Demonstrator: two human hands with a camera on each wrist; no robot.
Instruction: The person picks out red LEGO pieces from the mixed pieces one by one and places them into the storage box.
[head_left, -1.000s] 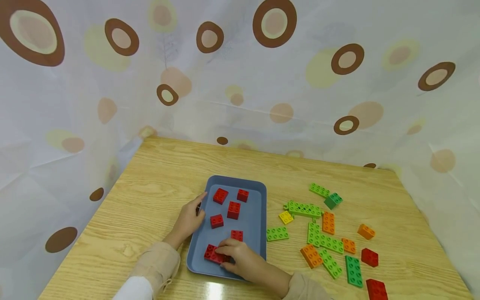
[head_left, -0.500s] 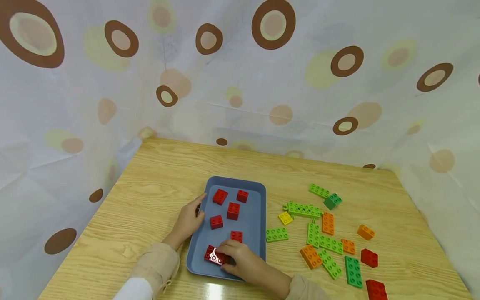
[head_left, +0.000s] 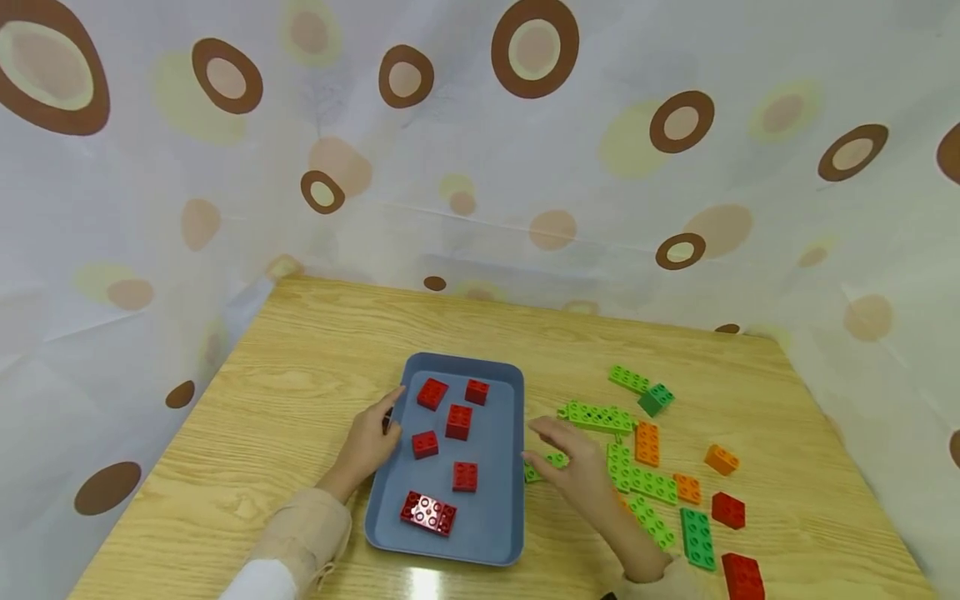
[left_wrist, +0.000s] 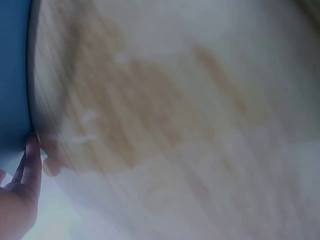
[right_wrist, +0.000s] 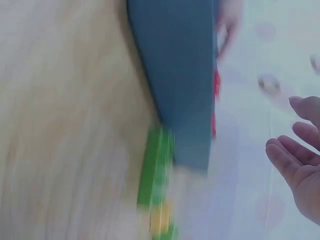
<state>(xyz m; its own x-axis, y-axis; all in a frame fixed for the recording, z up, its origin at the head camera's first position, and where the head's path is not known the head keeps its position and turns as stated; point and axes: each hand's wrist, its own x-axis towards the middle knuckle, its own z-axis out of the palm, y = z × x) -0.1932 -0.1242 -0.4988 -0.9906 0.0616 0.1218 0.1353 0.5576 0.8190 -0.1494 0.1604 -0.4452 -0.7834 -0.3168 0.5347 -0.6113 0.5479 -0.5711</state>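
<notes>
A blue tray (head_left: 491, 521) lies on the wooden table and holds several red bricks. A long red brick (head_left: 427, 512) lies near its front edge with round hollows facing up. Small red bricks (head_left: 459, 421) are spread further back. My left hand (head_left: 390, 412) rests against the tray's left rim with thumb and fingertips touching it; the left wrist view shows a fingertip (left_wrist: 31, 162) at the tray (left_wrist: 12, 75) edge. My right hand (head_left: 536, 446) hovers open and empty just right of the tray, over a light green brick (head_left: 534, 472). The blurred right wrist view shows its fingers (right_wrist: 300, 155) spread.
Loose bricks lie right of the tray: a long green one (head_left: 596, 417), orange ones (head_left: 647, 443), a dark green one (head_left: 656, 400) and red ones (head_left: 727, 510) near the right front. A spotted curtain (head_left: 480, 167) encloses the table on three sides.
My right hand has let go of the long red brick in the tray and moved right, out over the table by the green bricks. The left hand has stayed at the rim.
</notes>
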